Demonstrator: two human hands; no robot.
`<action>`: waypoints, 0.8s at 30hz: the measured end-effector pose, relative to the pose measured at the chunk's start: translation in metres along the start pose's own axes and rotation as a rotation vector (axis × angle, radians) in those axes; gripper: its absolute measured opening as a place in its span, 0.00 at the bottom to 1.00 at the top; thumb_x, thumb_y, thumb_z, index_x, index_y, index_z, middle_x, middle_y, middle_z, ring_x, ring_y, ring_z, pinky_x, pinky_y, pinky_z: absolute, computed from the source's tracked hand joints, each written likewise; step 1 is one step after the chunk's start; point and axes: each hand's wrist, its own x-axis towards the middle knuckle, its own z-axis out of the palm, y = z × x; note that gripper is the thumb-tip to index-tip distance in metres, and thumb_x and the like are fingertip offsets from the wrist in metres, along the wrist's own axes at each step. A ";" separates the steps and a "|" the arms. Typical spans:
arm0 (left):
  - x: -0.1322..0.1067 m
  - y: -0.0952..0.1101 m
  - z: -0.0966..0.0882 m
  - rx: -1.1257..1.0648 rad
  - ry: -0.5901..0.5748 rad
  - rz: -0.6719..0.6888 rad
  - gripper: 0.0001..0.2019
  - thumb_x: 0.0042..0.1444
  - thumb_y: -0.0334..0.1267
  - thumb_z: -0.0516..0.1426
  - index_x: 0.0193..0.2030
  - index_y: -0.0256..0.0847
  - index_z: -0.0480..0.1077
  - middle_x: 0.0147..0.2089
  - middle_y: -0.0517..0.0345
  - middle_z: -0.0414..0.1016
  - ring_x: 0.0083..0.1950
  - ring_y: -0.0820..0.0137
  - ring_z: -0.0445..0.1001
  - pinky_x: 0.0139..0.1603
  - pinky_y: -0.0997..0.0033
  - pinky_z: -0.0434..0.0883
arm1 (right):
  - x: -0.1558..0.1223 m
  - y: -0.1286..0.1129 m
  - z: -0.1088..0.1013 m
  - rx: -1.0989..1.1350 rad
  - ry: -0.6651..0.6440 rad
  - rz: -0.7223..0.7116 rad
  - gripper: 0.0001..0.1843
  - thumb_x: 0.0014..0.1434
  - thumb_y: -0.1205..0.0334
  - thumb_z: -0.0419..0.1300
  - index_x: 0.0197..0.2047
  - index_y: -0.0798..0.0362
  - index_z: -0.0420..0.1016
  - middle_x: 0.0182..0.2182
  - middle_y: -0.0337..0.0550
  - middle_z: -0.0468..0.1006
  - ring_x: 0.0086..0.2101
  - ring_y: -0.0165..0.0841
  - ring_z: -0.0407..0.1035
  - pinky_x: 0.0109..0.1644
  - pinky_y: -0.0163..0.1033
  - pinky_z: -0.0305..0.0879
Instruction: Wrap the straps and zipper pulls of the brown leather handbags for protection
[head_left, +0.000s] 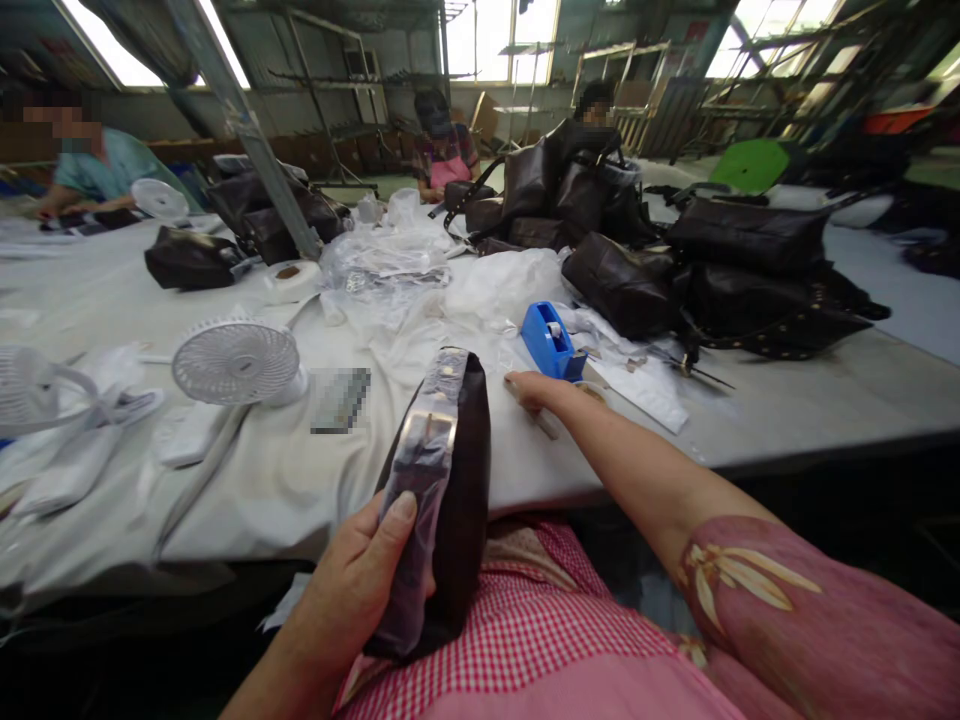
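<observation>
My left hand is closed around a dark brown leather bag, its thumb pressed on the strap. Thin clear plastic film covers that strap and its metal buckle. The bag stands on end against my lap at the table's edge. Reaching over the white table, my right hand has its fingers curled. A small pale object pokes out beneath it, too unclear to name. Just beyond that hand sits a blue tape dispenser.
Dark leather bags are piled at the back and right. Crumpled clear plastic lies mid-table near a tape roll. A white fan and a blurred flat object are at left. A metal post rises there. Several people sit beyond.
</observation>
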 end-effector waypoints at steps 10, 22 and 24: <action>0.000 0.004 0.000 -0.029 0.012 -0.020 0.25 0.56 0.63 0.55 0.34 0.38 0.68 0.18 0.59 0.72 0.17 0.74 0.67 0.17 0.80 0.61 | -0.023 0.003 0.019 0.011 0.163 -0.030 0.20 0.66 0.56 0.59 0.59 0.53 0.67 0.54 0.49 0.72 0.48 0.40 0.71 0.51 0.51 0.72; -0.002 0.001 0.000 -0.010 0.026 -0.001 0.26 0.56 0.64 0.54 0.33 0.38 0.68 0.18 0.57 0.72 0.18 0.73 0.67 0.17 0.79 0.62 | -0.042 -0.006 0.034 0.187 0.419 0.070 0.17 0.66 0.57 0.59 0.55 0.54 0.70 0.53 0.48 0.72 0.49 0.40 0.70 0.53 0.52 0.70; -0.002 0.003 0.000 -0.007 0.020 0.001 0.26 0.56 0.64 0.54 0.33 0.38 0.68 0.18 0.57 0.72 0.17 0.72 0.67 0.17 0.79 0.61 | -0.041 -0.007 0.031 0.238 0.452 0.089 0.15 0.66 0.57 0.59 0.53 0.55 0.71 0.52 0.48 0.73 0.49 0.40 0.70 0.53 0.52 0.70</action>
